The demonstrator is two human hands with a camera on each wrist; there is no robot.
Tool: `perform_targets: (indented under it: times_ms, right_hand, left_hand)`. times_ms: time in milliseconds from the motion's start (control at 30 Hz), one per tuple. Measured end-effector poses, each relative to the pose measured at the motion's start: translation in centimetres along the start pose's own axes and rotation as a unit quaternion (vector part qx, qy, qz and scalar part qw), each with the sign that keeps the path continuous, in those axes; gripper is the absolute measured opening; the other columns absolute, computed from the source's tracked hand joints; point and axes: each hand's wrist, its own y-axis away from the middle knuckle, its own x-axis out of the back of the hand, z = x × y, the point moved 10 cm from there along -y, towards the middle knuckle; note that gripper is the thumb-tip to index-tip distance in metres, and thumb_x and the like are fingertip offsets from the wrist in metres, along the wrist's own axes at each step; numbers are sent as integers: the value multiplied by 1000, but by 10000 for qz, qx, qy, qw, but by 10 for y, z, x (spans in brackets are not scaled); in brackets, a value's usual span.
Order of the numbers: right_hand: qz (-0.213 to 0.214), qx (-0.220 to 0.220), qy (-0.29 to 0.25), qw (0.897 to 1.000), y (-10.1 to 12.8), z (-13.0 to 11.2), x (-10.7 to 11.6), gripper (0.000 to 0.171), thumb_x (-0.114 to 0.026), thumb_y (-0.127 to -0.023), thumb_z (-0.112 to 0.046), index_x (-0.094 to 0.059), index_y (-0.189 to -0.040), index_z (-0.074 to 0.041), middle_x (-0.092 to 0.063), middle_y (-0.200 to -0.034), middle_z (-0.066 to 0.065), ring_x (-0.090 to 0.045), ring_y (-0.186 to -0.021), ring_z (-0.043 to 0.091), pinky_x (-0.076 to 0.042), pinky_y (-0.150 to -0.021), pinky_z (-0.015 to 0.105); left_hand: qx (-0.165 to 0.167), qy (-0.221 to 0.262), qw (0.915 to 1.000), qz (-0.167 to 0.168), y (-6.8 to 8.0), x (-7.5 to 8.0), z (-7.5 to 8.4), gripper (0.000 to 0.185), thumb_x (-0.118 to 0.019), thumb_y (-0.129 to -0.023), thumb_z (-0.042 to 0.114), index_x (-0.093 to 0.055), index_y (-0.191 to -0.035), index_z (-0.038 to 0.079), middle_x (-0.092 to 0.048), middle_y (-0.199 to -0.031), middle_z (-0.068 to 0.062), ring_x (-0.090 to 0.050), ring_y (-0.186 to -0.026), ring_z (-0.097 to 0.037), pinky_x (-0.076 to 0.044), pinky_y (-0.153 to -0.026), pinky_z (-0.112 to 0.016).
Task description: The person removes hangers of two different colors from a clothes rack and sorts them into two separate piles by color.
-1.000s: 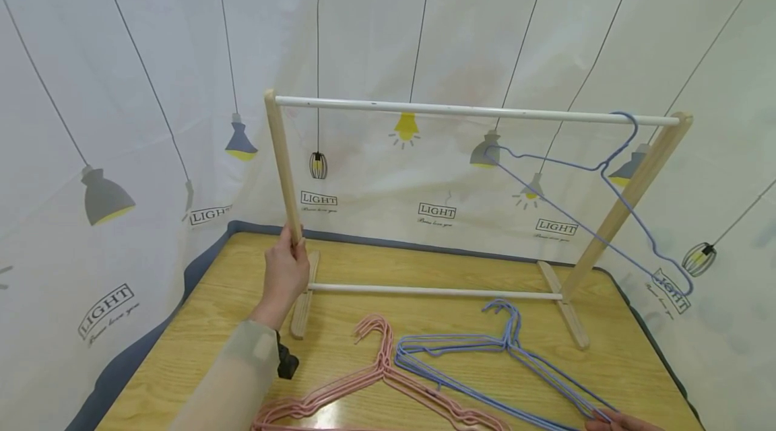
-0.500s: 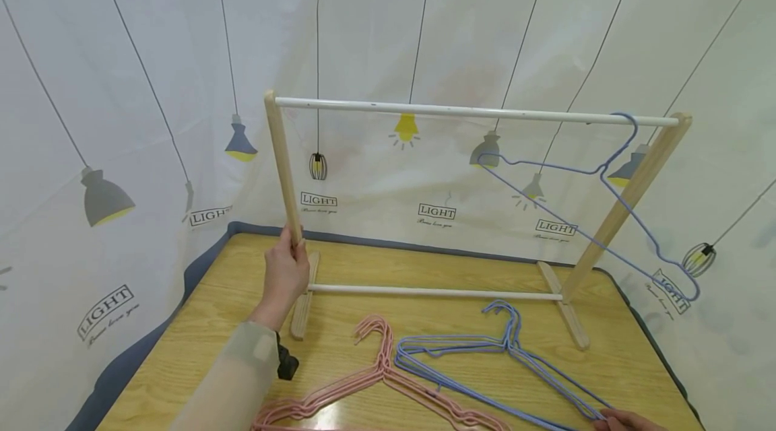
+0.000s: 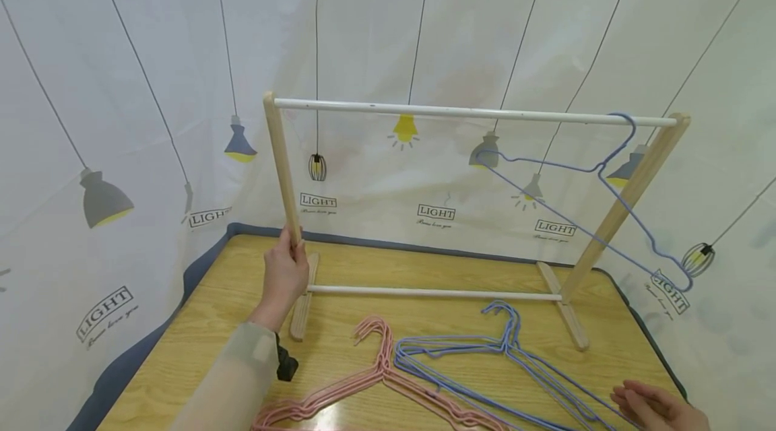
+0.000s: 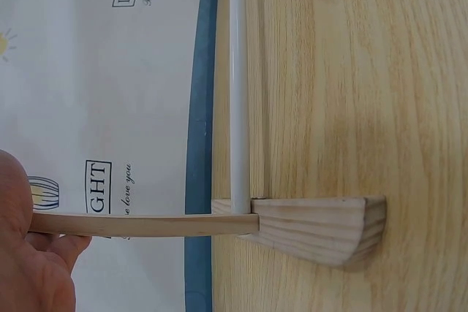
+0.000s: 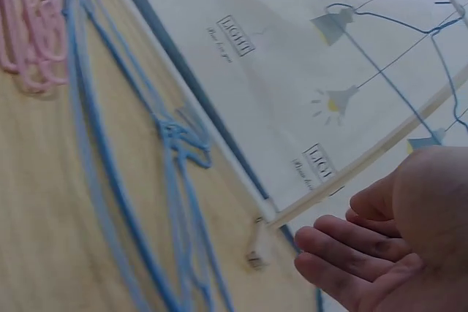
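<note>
My left hand (image 3: 286,275) grips the left wooden post (image 3: 281,161) of a clothes rack low down, with the thumb and fingers on either side of it. One blue hanger (image 3: 602,167) hangs by its hook from the rack's white top rail (image 3: 448,110), near the right post. Several blue hangers (image 3: 508,345) lie stacked on the table below the rack. My right hand (image 3: 657,407) is at the right end of that stack, fingers relaxed. In the right wrist view its palm (image 5: 439,217) shows, holding nothing.
Several pink hangers (image 3: 383,363) lie stacked left of the blue ones. The rack's lower white rail (image 3: 436,292) and wooden feet (image 3: 572,326) stand behind them on the wooden table (image 3: 200,330). A lamp-patterned curtain (image 3: 376,27) surrounds the table.
My right hand has let go of the blue hangers on the table and moved up and right. The hung blue hanger sways slightly. My left hand stays on the post.
</note>
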Motion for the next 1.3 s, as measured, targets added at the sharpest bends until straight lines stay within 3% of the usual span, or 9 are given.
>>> perform_targets:
  times_ms: [167, 267, 400, 600, 767, 867, 1033, 1167, 1300]
  right_hand:
    - [1366, 232, 404, 9895, 3, -50, 23, 45, -60, -108, -5, -49, -148, 12, -70, -88, -17, -68, -71, -4, -61, -72, 27]
    - [1751, 268, 740, 9814, 0, -75, 37, 57, -58, -110, -14, -37, -159, 6, -72, -119, 0, -57, -75, -15, -57, -71, 18]
    - [1921, 361, 282, 9803, -9, -97, 50, 64, -55, -111, -17, -26, -166, -3, -52, -148, 1, -54, -92, -16, -51, -77, 9]
    - [2034, 362, -348, 9778, -18, -111, 59, 69, -58, -109, -15, -23, -168, -9, -52, -135, -14, -57, -104, -11, -46, -77, 4]
    - [1975, 339, -204, 9795, -20, -119, 55, 74, -58, -109, -25, -17, -170, -14, -40, -163, -2, -47, -138, 2, -38, -108, 17]
    - [1925, 510, -401, 9792, -22, -126, 54, 79, -61, -107, -28, -15, -171, -17, -27, -172, 0, -36, -147, 3, -29, -115, 19]
    - [1648, 975, -866, 9777, -25, -136, 50, 83, -68, -104, -23, -19, -170, -17, -30, -170, -4, -38, -145, 0, -34, -105, 10]
    - [1287, 1531, -1299, 9712, -21, -149, 40, 68, -70, -102, -12, -39, -162, -16, -66, -136, -10, -59, -122, -6, -47, -90, 9]
    - [513, 2286, -1950, 9524, -11, -164, 24, 37, -72, -97, 5, -67, -127, -17, -78, -102, -10, -74, -90, 0, -54, -77, 14]
  left_hand:
    - [82, -7, 10000, -43, 0, 0, 0, 38, -54, -109, 2, -56, -147, 4, -71, -115, -29, -70, -88, -36, -57, -69, -48]
    - [144, -2, 9999, -93, 0, 0, -1, 40, -54, -109, 1, -54, -148, 4, -71, -116, -29, -70, -89, -35, -58, -70, -47]
    - [181, 8, 9998, -122, 1, -1, -1, 41, -53, -109, 1, -54, -150, 4, -70, -117, -30, -71, -90, -35, -58, -71, -47]
    - [133, 21, 9999, -109, 1, 0, 0, 42, -53, -108, 1, -54, -150, 4, -70, -118, -30, -70, -90, -35, -57, -71, -47]
    - [151, 0, 9998, -114, 1, 0, -1, 41, -54, -109, 2, -54, -150, 5, -70, -120, -29, -70, -90, -35, -57, -70, -46]
    - [185, 11, 9997, -134, 1, -1, -2, 41, -53, -109, 2, -53, -150, 5, -69, -122, -29, -70, -91, -35, -58, -70, -46]
    - [184, 8, 9997, -131, 1, -2, -3, 41, -53, -110, 2, -53, -150, 5, -69, -122, -30, -70, -91, -34, -58, -69, -45]
    - [156, -13, 9998, -92, 1, -2, -3, 41, -54, -109, 2, -54, -150, 5, -70, -119, -30, -69, -87, -34, -57, -67, -44]
    - [150, -34, 9998, -82, 0, -2, -3, 41, -53, -109, 2, -53, -150, 5, -70, -118, -30, -69, -85, -33, -56, -66, -43]
